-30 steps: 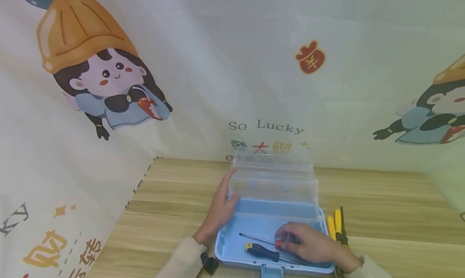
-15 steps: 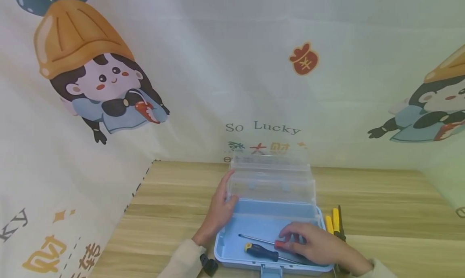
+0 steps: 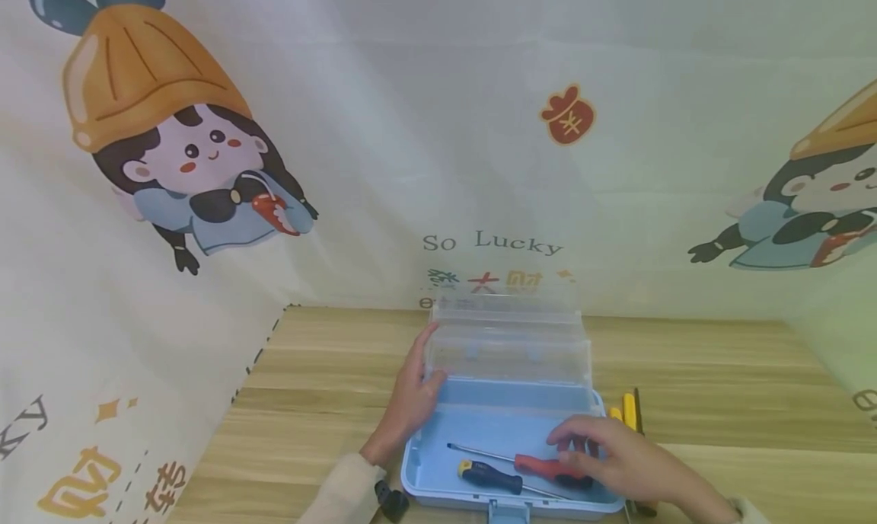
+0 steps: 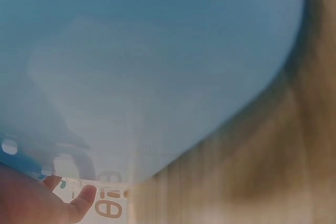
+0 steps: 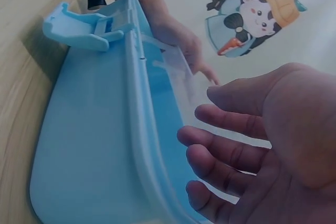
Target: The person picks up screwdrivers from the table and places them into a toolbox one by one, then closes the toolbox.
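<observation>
A light blue toolbox (image 3: 438, 425) stands with its clear lid (image 3: 510, 360) raised at the back. My left hand (image 3: 414, 387) holds the lid's left edge, thumb in front; the left wrist view shows part of that hand (image 4: 47, 203) beside the box. Inside the box lie a screwdriver with a red and black handle (image 3: 537, 465) and one with a dark blue and yellow handle (image 3: 493, 476). My right hand (image 3: 610, 452) hovers over the box's right side, near the red handle's end. In the right wrist view its fingers (image 5: 226, 150) are loosely bent with nothing between them.
Yellow-handled tools (image 3: 629, 410) lie on the wooden table (image 3: 712, 402) against the box's right side, partly hidden by my right arm. A blue latch (image 3: 508, 511) hangs at the box front. A printed cloth (image 3: 384, 166) rises behind the table.
My right hand has let go of the red screwdriver and drawn back to the right, so more of its handle shows. The left hand stays at the lid while the head view shifts slightly.
</observation>
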The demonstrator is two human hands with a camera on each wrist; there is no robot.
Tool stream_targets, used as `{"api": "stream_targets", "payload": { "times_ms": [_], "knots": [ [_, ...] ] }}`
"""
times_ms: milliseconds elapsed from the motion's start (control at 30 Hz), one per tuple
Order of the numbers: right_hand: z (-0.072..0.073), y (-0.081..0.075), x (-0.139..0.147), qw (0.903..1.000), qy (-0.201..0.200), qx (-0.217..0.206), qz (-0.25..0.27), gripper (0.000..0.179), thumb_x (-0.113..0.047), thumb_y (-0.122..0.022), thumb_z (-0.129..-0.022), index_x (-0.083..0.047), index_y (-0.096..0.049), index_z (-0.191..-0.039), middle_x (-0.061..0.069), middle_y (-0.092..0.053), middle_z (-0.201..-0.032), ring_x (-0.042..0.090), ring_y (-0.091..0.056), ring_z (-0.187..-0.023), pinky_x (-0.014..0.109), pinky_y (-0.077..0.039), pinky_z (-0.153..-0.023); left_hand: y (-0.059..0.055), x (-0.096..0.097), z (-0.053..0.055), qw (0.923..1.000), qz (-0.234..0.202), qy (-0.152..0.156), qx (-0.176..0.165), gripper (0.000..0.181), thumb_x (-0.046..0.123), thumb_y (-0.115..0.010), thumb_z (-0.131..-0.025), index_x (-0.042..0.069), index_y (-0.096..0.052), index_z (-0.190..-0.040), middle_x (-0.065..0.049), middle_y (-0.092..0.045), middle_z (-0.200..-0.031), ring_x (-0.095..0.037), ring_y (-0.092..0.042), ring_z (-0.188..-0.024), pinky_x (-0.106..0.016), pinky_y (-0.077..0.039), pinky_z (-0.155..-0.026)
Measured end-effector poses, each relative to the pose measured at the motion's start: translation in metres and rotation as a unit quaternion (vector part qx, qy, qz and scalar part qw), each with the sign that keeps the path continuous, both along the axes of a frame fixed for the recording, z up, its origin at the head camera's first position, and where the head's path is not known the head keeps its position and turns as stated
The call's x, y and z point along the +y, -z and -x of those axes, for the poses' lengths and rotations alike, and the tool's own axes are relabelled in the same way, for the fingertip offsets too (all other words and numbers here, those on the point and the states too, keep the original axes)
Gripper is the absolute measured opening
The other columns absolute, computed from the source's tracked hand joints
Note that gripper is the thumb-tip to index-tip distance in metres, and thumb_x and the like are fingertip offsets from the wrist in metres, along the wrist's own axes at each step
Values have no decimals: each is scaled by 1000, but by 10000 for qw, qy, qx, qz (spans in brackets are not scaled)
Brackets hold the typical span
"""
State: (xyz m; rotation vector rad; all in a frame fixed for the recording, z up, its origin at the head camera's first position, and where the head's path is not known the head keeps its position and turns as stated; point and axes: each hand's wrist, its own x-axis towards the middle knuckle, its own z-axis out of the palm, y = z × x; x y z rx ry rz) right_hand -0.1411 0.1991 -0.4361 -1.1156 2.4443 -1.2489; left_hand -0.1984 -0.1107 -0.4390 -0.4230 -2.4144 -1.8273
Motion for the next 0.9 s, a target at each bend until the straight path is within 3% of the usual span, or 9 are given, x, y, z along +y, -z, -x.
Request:
{"api": "stream_targets", "payload": {
  "times_ms": [367,533,767,900],
  "knots": [
    [-4,-5,20,9988,467,154,-77,19,-16,-63,-97,-11,-67,-115,-1,-68,-104,5,-56,-84,21,-52,-69,0,0,1,9999,49,-84,44,67,-5,-49,-94,11,-27,-156,-15,-32,-159,-37,-34,-143,-61,-32,-113],
    [-4,-6,29,9978,640,-58,-140,21,-16,-61,-98,-8,-65,-118,5,-68,-107,5,-55,-85,22,-51,-69,1,1,2,9999,103,-110,32,68,-4,-50,-94,10,-27,-156,-15,-31,-159,-38,-35,-143,-60,-34,-112],
    [-4,-1,44,9954,959,52,-25,24,-14,-61,-98,-8,-64,-121,8,-68,-111,6,-60,-84,23,-54,-70,29,-1,17,9997,81,-184,105,71,-3,-51,-95,22,-25,-157,-9,-31,-160,-36,-35,-143,-61,-33,-113],
    [-4,3,53,9935,1136,11,-21,27,-10,-61,-97,-8,-63,-123,8,-68,-111,10,-62,-82,23,-55,-70,36,-3,21,9996,59,-176,197,72,0,-52,-95,30,-27,-155,-2,-32,-160,-32,-35,-144,-60,-33,-113]
  ]
}}
